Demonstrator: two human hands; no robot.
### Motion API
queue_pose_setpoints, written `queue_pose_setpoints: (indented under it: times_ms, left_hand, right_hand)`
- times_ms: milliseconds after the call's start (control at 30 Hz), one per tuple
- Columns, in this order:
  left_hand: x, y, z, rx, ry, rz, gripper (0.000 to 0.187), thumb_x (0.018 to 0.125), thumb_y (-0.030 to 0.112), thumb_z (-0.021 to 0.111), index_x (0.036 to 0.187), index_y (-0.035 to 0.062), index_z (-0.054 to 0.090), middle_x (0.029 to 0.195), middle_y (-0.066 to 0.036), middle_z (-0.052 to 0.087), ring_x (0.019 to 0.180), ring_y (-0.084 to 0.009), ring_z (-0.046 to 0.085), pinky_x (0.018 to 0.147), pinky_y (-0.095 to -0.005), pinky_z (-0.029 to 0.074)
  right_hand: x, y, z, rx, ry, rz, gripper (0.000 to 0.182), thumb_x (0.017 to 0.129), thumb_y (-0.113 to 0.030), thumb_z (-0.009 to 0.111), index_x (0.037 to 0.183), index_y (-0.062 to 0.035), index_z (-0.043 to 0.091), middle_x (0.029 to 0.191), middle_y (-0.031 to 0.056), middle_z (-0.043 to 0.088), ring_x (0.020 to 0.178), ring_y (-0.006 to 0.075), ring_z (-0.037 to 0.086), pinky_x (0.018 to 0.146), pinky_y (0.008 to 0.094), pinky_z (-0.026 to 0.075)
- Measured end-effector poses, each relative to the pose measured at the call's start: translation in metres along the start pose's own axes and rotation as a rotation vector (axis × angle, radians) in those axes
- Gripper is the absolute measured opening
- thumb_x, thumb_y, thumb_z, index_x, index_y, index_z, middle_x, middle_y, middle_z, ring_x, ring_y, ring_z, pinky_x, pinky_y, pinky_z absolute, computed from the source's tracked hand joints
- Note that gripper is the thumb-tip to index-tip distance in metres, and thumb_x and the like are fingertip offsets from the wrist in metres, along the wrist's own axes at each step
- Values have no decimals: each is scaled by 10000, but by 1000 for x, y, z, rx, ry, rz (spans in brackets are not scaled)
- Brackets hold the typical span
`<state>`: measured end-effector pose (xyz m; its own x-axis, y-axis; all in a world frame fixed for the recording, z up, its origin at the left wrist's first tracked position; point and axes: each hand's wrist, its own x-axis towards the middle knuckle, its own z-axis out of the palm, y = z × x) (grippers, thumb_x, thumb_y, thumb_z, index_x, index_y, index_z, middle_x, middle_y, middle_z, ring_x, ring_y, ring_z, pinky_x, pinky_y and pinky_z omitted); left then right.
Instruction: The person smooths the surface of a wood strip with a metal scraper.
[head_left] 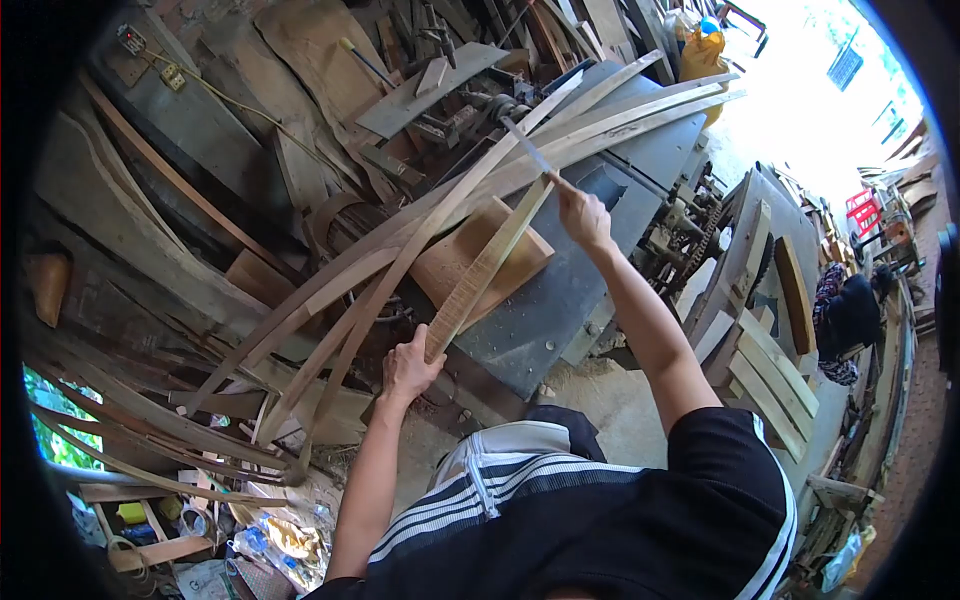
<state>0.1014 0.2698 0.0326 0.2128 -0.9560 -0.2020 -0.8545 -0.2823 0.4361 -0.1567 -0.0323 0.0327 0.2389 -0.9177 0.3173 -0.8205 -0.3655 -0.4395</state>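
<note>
My left hand (408, 365) is closed around the near end of a tapered wooden strip (485, 265), which has fine ridges across its face. The strip slants up and away, over a broad wooden board (525, 250) on a dark metal machine table (530, 335). At the strip's far end, my right hand (582, 212) is closed, index finger toward the tip. A narrow grey metal bar (526, 146) runs out from those fingers in line with the forearm. My fingers hide how the bar and the strip tip meet.
Long curved wooden pieces (400, 262) lie across the machine's left side. Behind them is a metal clamp-like fitting (497, 106). On the right are exposed gears (700, 235) and a second table (745, 245) with stacked slats (775, 375). Clutter (275, 545) covers the floor lower left.
</note>
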Motion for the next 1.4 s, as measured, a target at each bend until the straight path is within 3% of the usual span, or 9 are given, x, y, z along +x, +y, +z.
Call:
queue_pose_setpoints:
  times_ms: [200,467,533,800,933,1067,1267,1300,1400]
  left_hand:
    - [-1,1,-1,40,9,0,488,841,342,748,1158,109,458,895,-262,705,882,-499,675,746,-581,534]
    - [-1,-2,6,49,18,-1,506,834,354,747,1162,109,450,871,-277,698,873,-506,674,741,-597,530]
    - [-2,1,2,67,8,-12,511,834,356,748,1170,110,452,881,-277,700,868,-502,677,739,-598,529]
    - [5,30,5,25,36,-15,516,838,343,753,1188,99,462,913,-261,714,889,-479,693,766,-568,551]
    - [6,25,8,84,52,-35,493,841,323,751,1180,104,468,901,-255,718,894,-464,705,775,-558,560]
    - [3,24,7,50,58,-17,465,851,304,746,1170,108,471,883,-253,717,884,-466,705,770,-565,560]
    - [7,22,7,192,159,8,431,847,278,747,1153,126,483,860,-232,718,862,-456,709,736,-559,565]
    - [10,27,-2,185,149,16,422,845,262,747,1152,136,485,857,-216,720,856,-447,713,721,-554,569]
    - [26,29,-5,232,177,0,403,848,239,744,1144,140,490,856,-212,719,857,-439,716,717,-545,571]
  right_hand:
    - [-29,-13,13,10,14,-128,415,997,-241,504,1372,-393,599,784,231,694,690,417,700,609,534,565]
    - [0,-11,18,102,70,50,422,997,-250,494,1381,-399,581,835,244,702,779,451,702,642,554,566]
    - [-23,-18,19,83,10,-66,447,983,-228,512,1386,-410,577,829,252,699,761,449,702,626,565,558]
    - [21,-24,26,228,-93,207,398,1020,-387,466,1406,-407,557,1133,252,676,1023,444,664,845,523,535]
    - [14,-24,18,129,-66,149,379,1027,-321,463,1378,-384,592,1042,224,709,937,444,687,791,529,553]
    - [-60,-52,23,154,-62,-127,432,1007,-257,516,1426,-355,547,953,193,726,817,428,704,671,512,576]
    - [-65,-48,-4,133,-83,-346,455,982,-231,515,1415,-363,560,956,186,725,802,407,712,684,500,574]
    - [-59,-53,-9,50,-220,-223,464,992,-224,502,1431,-369,536,1028,169,725,840,413,710,677,497,571]
    - [-56,-65,12,46,-107,-111,498,960,-208,514,1431,-366,542,921,205,724,775,401,718,674,492,581]
